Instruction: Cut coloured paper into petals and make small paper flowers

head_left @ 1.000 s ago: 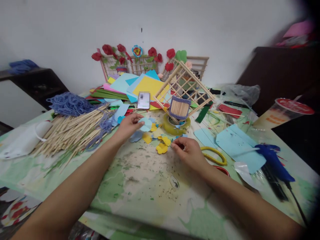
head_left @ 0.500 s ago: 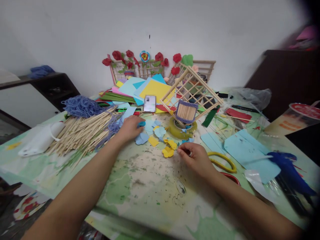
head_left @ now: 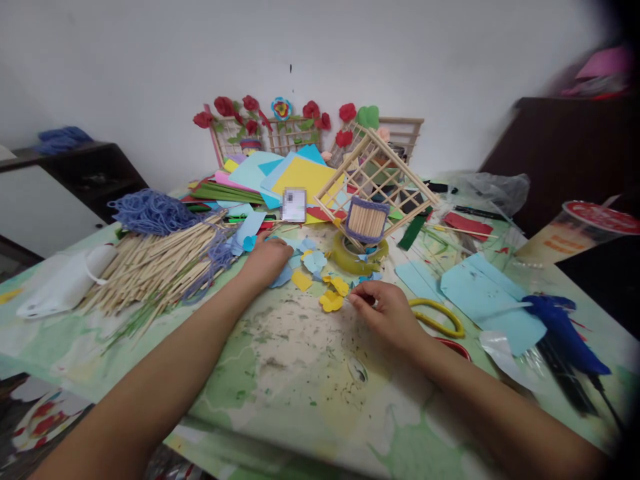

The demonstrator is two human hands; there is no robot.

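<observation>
My left hand (head_left: 267, 257) lies knuckles up with its fingers curled down onto a scatter of light blue paper cutouts (head_left: 314, 261), closed on one of them. My right hand (head_left: 386, 310) rests on the table in a pinch, closed on something small and thin that I cannot make out. Its fingertips sit right beside a yellow paper flower (head_left: 331, 301). More yellow scraps (head_left: 301, 280) lie between the two hands.
A bundle of wooden sticks (head_left: 150, 267) and blue yarn (head_left: 150, 210) lie left. A tape roll (head_left: 350, 259), wooden lattice (head_left: 373, 177), phone (head_left: 294, 204) and coloured sheets (head_left: 300, 175) are behind. Yellow scissors (head_left: 437, 317), blue paper (head_left: 485, 293), a glue gun (head_left: 560, 327) and a cup (head_left: 575, 230) are right.
My left hand has let the round blue cutout down among the scraps and dropped onto the blue pieces, fingers curled. My right hand has kept its pinch beside the yellow flower.
</observation>
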